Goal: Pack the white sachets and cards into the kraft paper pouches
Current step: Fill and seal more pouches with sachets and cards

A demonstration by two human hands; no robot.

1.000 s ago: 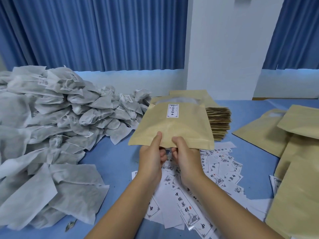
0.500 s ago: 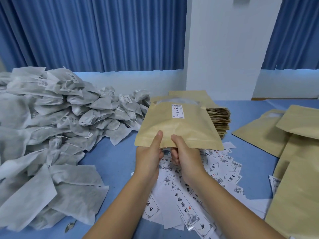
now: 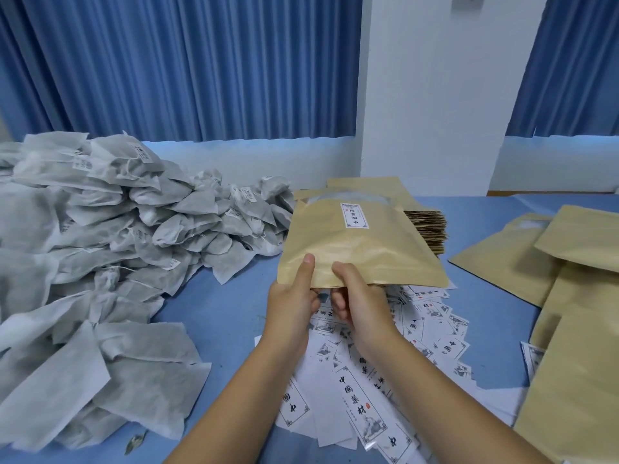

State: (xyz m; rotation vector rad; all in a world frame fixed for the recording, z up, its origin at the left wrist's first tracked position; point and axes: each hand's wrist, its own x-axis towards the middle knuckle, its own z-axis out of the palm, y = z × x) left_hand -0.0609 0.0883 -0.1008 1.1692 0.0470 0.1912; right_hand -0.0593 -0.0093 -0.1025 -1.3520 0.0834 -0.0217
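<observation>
Both hands hold one kraft paper pouch (image 3: 358, 249) above the table, with a white label near its far end. My left hand (image 3: 294, 303) pinches the near edge, thumb on top. Beside it, my right hand (image 3: 355, 303) grips the same edge, fingers curled under. A big heap of white sachets (image 3: 110, 249) covers the left side. Printed white cards (image 3: 385, 370) lie scattered under my forearms. A stack of flat kraft pouches (image 3: 428, 232) sits just behind the held one.
More kraft pouches (image 3: 569, 296) lie overlapping on the right side of the blue table (image 3: 221, 316). A white pillar (image 3: 435, 95) and blue curtains (image 3: 187, 68) stand behind the table. A small dark scrap (image 3: 135, 442) lies at the near left edge.
The held pouch has shifted slightly right and tilted clockwise, with both hands keeping their grip on its near edge.
</observation>
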